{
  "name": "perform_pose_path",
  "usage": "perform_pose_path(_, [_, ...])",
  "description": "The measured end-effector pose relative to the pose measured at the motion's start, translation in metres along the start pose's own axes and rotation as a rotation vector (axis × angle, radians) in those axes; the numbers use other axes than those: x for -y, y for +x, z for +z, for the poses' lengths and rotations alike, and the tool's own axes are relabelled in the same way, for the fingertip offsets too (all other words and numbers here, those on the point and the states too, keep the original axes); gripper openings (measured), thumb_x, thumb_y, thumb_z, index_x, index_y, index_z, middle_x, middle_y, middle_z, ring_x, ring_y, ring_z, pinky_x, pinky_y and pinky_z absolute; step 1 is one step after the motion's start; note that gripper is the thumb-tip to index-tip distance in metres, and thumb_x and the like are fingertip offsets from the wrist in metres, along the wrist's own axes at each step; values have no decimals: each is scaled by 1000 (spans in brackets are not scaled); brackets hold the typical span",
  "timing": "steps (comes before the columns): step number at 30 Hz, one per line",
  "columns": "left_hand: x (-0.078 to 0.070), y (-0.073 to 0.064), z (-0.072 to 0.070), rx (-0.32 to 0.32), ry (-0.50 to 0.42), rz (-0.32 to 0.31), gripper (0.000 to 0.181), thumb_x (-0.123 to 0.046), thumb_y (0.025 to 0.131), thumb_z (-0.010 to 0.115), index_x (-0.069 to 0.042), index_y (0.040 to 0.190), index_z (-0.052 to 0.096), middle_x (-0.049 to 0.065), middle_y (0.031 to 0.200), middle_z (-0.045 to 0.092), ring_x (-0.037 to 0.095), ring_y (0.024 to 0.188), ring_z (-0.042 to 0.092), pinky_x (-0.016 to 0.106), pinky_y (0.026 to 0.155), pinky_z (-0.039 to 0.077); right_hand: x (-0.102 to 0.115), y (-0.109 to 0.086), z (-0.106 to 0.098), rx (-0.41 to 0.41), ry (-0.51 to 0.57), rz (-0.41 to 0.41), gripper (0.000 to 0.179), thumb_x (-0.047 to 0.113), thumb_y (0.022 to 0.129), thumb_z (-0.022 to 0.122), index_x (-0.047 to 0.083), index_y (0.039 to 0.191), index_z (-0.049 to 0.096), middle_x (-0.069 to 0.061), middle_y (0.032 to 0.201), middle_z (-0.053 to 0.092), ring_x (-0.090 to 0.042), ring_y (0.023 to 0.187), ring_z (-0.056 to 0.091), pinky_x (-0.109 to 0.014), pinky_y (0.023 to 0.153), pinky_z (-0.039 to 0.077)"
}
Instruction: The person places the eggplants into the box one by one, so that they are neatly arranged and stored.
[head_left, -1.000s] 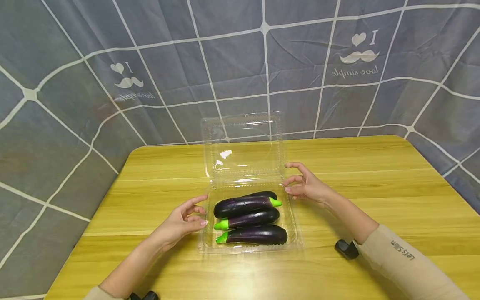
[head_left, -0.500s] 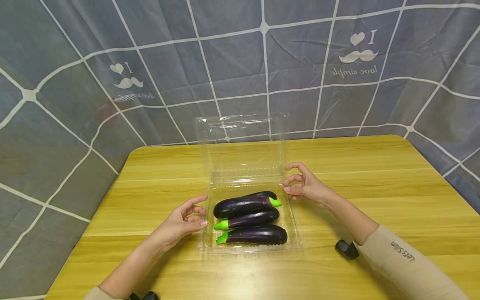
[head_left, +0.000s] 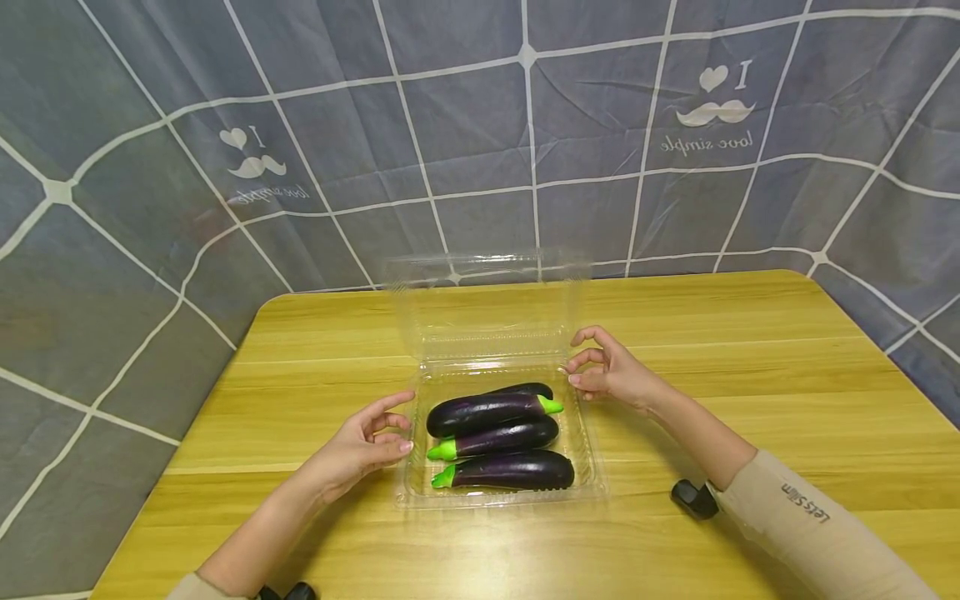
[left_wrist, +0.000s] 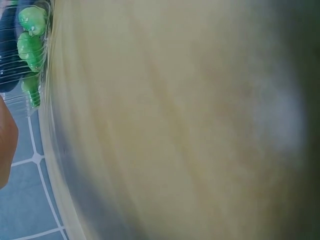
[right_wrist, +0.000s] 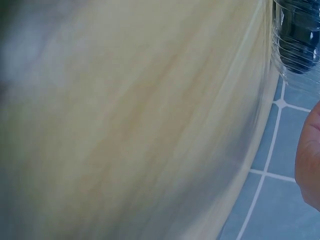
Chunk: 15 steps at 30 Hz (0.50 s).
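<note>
Several dark purple eggplants (head_left: 513, 471) with bright green stem ends lie in the base of a clear plastic clamshell box (head_left: 585, 467). Its see-through lid (head_left: 487, 308) leans back from the hinge at the far side. At the box's left wall, my left hand (head_left: 367, 437) has its fingertips and thumb spread right at the rim. My right hand (head_left: 615, 367) is at the back right corner near the hinge, thumb and fingers bent loosely, fingertips at the edge. The left wrist view catches green stems (left_wrist: 31, 50) through the ribbed wall; the right wrist view, a dark eggplant end (right_wrist: 299, 40).
The box stands on a yellow wood-grain table (head_left: 480, 550) with rounded back corners. A grey curtain (head_left: 480, 125) with white grid lines hangs behind and at both sides. A black device (head_left: 693, 498) sits at my right wrist.
The clear lid has tipped farther back, its top edge sinking toward the table. Both hands, the base and the eggplants hold their places.
</note>
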<state>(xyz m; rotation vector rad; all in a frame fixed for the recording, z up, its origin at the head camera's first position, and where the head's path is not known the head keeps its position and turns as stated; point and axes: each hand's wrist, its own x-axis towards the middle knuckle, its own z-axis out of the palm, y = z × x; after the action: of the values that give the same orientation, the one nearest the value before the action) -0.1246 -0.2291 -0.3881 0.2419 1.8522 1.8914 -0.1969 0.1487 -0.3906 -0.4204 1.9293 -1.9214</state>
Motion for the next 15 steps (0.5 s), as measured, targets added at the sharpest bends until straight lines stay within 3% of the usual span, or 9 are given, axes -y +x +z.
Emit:
perform_pose_path(10, [-5,0,0,-2,-60,-42,65,-11,93,57,-3,146,21,4,104,47,8,83,55,21,75,50,-1,0,-1,5,-36,-25,37,-9,86,58,-1,113,34,-9,95,54,-11,65,56,-23,58,49])
perform_pose_path(12, [-6,0,1,0,-80,-51,62,-15,95,54,-4,147,20,4,104,46,8,84,54,21,75,50,-1,1,-1,-2,-51,-20,43,-8,86,58,-4,120,32,-8,94,55,-11,67,56,-23,59,49])
perform_pose_path(15, [-8,-1,1,1,-103,-62,60,-21,98,49,-3,147,19,7,107,44,9,85,54,20,76,50,-1,1,-2,-13,-85,-31,43,-7,85,60,-8,119,33,-8,93,58,-11,69,57,-24,59,50])
